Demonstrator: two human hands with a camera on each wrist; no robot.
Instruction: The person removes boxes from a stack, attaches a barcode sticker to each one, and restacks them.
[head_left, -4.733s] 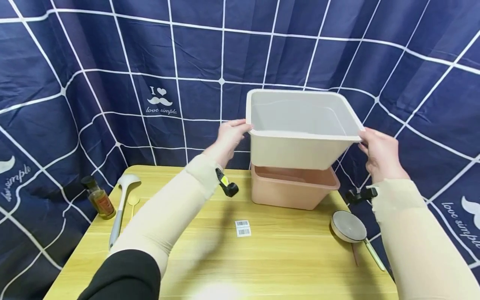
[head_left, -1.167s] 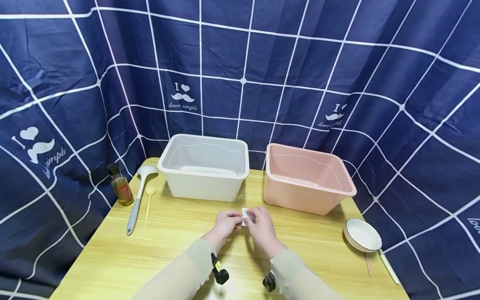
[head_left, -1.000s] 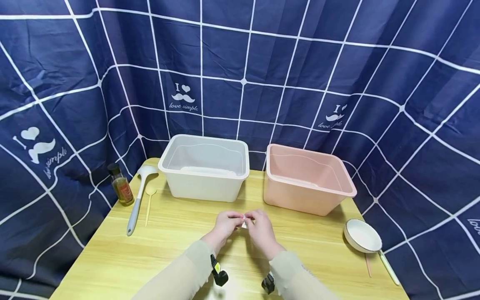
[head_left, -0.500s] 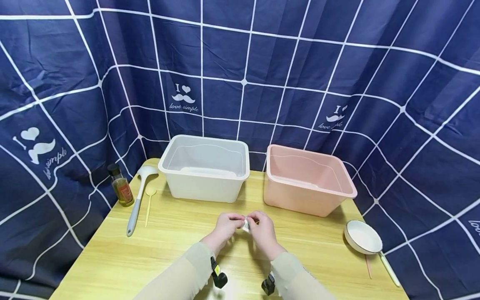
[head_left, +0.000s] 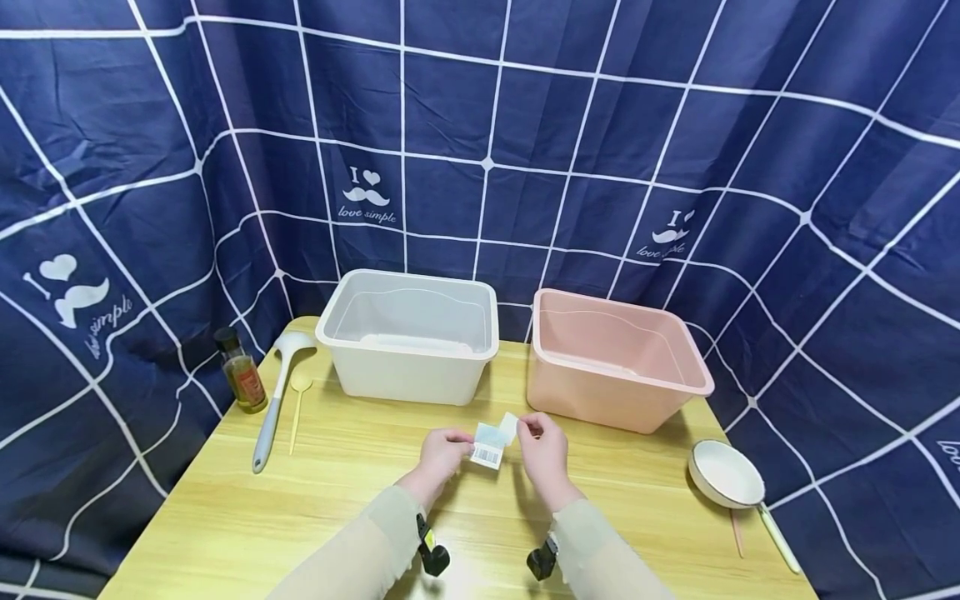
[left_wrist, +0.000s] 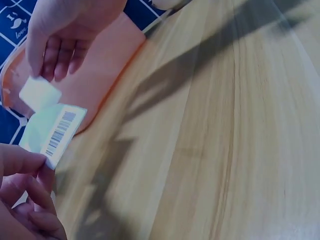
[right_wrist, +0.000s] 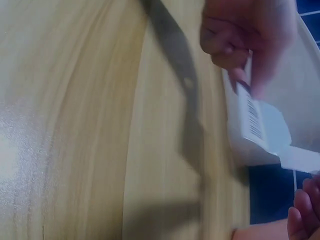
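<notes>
In the head view my left hand [head_left: 441, 457] pinches a small sheet of barcode labels [head_left: 487, 455] between thumb and finger, held just above the table. One printed barcode faces up on its lower half; the upper half is bare, pale blue backing. My right hand [head_left: 545, 454] pinches a white label sticker [head_left: 509, 427] by its right edge. The sticker's other end meets the upper edge of the backing. In the left wrist view the sticker [left_wrist: 40, 93] shows a plain white side; whether it is fully free of the sheet [left_wrist: 57, 135] I cannot tell.
A white bin [head_left: 408, 367] and a pink bin [head_left: 607, 392] stand at the back of the wooden table [head_left: 360, 508]. At left are a bottle [head_left: 246, 379], a ladle [head_left: 275, 408] and a yellow spoon [head_left: 297, 408]. A white bowl [head_left: 726, 472] stands at right, by a pale green handle [head_left: 780, 537].
The white bin, earlier held above the pink one, stands beside it. Both hands took up the label sheet and bent it; now they have moved apart, with a sticker peeled up by the right hand.
</notes>
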